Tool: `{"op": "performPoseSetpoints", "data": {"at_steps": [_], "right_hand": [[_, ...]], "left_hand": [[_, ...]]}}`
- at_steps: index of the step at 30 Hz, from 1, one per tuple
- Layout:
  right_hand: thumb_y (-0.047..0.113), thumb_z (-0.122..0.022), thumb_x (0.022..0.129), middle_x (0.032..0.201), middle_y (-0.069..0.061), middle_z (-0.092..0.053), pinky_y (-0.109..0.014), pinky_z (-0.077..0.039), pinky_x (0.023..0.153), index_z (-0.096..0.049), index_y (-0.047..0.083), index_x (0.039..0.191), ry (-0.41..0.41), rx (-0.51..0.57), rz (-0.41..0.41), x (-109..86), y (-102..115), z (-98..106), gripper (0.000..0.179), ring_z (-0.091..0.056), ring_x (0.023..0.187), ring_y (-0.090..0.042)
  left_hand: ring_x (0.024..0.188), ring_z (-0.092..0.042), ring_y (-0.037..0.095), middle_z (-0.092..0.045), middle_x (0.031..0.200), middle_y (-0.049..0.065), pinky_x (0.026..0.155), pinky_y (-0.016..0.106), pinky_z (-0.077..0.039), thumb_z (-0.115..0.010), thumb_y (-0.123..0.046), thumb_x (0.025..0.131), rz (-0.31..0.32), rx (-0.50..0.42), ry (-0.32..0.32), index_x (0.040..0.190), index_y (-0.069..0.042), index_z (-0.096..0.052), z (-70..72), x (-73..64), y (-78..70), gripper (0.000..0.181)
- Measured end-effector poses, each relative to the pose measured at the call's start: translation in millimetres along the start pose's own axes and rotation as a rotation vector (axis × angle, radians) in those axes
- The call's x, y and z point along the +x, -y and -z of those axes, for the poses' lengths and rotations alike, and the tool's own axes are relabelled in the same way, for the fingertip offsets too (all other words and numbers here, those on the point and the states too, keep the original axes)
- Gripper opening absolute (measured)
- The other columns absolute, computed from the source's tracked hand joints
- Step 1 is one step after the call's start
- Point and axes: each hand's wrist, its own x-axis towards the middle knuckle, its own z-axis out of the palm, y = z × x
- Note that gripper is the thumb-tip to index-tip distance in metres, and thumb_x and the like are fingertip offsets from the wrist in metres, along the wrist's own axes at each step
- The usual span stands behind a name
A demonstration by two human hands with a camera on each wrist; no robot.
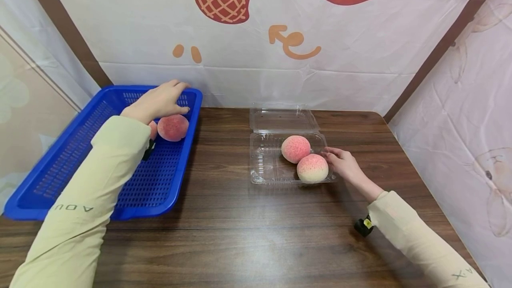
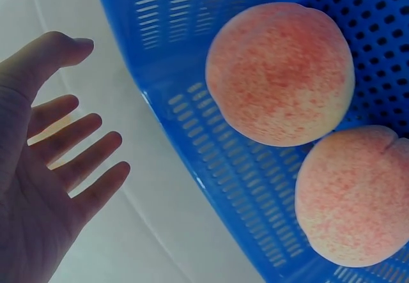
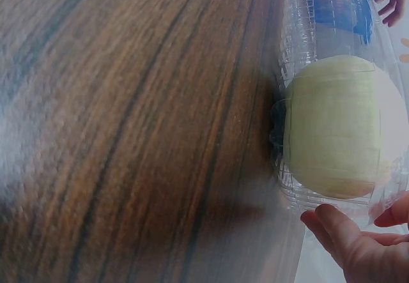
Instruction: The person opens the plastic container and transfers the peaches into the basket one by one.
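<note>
My left hand [image 1: 160, 99] hovers over the far right part of a blue basket [image 1: 194, 137], its fingers loosely spread and holding nothing. Below it lie two peaches; the redder peach [image 1: 173, 128] shows clearly, while the second peach [image 2: 354, 197] is mostly hidden by the sleeve in the head view. At the table's right side, my right hand [image 1: 345, 163] pinches the right edge of a clear plastic clamshell box [image 1: 264, 163] between thumb and fingers. Inside the box, on its right half, sit a pink peach [image 1: 296, 149] and a paler peach [image 1: 312, 170].
The box's hinged lid [image 1: 284, 120] lies folded back toward the printed cloth wall [image 1: 248, 79]. Brown wood-grain table [image 1: 240, 230] surface separates basket and box. Another cloth [image 1: 460, 114] hangs along the right side.
</note>
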Motion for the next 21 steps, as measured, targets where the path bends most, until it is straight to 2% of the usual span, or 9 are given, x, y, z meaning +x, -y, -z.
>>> {"op": "performPoseSetpoints", "data": {"at_steps": [10,21], "right_hand": [[0.012,-0.034,0.097,0.129,-0.029,-0.043,-0.035,-0.046,0.087,-0.032,-0.015,0.133,-0.008,0.002,-0.006,0.6,0.6,-0.7,0.045,-0.045,0.118,-0.035],[0.011,-0.033,0.097,0.13,-0.03,-0.043,-0.032,-0.047,0.086,-0.031,-0.015,0.133,-0.009,0.02,-0.01,1.5,0.5,-0.7,0.044,-0.045,0.119,-0.035]], "left_hand": [[0.122,-0.033,0.042,-0.036,0.133,0.027,0.098,0.054,-0.028,-0.063,-0.022,0.082,-0.063,0.022,-0.029,0.134,0.006,-0.035,6.7,5.1,-18.4,0.065],[0.12,-0.035,0.042,-0.036,0.132,0.026,0.097,0.054,-0.03,-0.062,-0.024,0.083,-0.082,0.047,-0.005,0.134,0.005,-0.035,9.5,12.1,-36.0,0.065]]}}
